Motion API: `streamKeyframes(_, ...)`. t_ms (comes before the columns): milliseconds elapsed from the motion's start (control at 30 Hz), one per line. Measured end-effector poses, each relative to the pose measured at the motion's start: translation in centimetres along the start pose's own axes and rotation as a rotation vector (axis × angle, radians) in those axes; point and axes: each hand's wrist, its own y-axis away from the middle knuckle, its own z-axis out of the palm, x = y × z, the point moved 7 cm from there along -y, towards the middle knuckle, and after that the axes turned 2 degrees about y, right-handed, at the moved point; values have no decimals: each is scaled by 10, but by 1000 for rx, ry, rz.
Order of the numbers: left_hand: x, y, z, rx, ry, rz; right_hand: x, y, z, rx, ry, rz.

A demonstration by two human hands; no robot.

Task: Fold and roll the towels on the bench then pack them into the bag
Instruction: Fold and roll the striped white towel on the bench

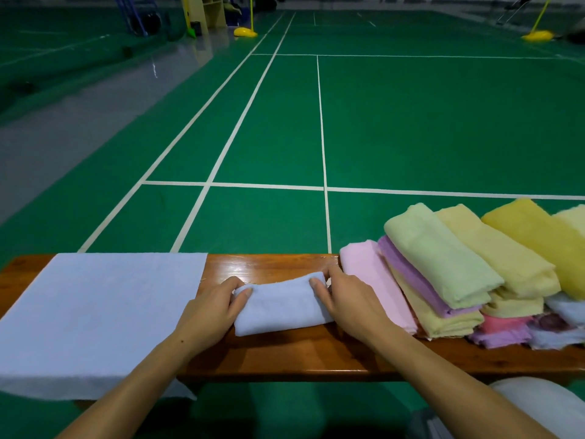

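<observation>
Small blue towel (281,307) mid-bench, partly rolled; left hand (210,307) pinches its left end, right hand (346,301) grips the right end (thumbs on top). Bare wooden bench (278,353) shows along near edge. Flat blue towel (95,315) overhangs left; stacked towels (459,274) crowd right.

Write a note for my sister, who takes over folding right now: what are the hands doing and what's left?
Left hand and right hand each grip an end of the small light blue towel, part-rolled at the middle of the wooden bench. A flat light blue towel lies spread to its left. The stack of folded towels sits to the right. No bag is in view. Left: finish this roll, do the others, pack.
</observation>
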Motion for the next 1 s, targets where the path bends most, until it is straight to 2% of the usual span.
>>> streamKeyframes(167,-4,-12,8,2,91,-98,-11,-9,-2,116,243,19)
streamKeyframes(267,-5,-13,5,11,-31,-114,-9,-12,-4,172,272,69)
streamKeyframes(367,0,-6,-11,195,-173,-86,-4,-19,-13,262,228,70)
streamKeyframes(433,14,0,-23,387,-260,37,-14,-19,-22,352,263,-58)
streamKeyframes(500,32,7,-22,477,-272,235,-36,-9,-15,366,284,-302)
streamKeyframes(567,47,11,-7,424,-277,387,-55,7,11,219,294,-529)
streamKeyframes(600,50,12,4,339,-314,406,-56,13,24,124,323,-565)
streamKeyframes(667,44,10,26,132,-403,328,-46,10,35,15,392,-529)
streamKeyframes(733,31,6,30,4,-415,188,-32,1,26,-46,381,-427)
streamKeyframes(800,27,2,19,45,-387,125,-23,-6,16,-78,366,-364)
streamKeyframes(900,21,-2,-1,173,-264,22,-27,-5,11,-27,409,-352)
streamKeyframes(1000,6,-7,-2,111,-41,-119,-32,-1,10,-80,322,-305)
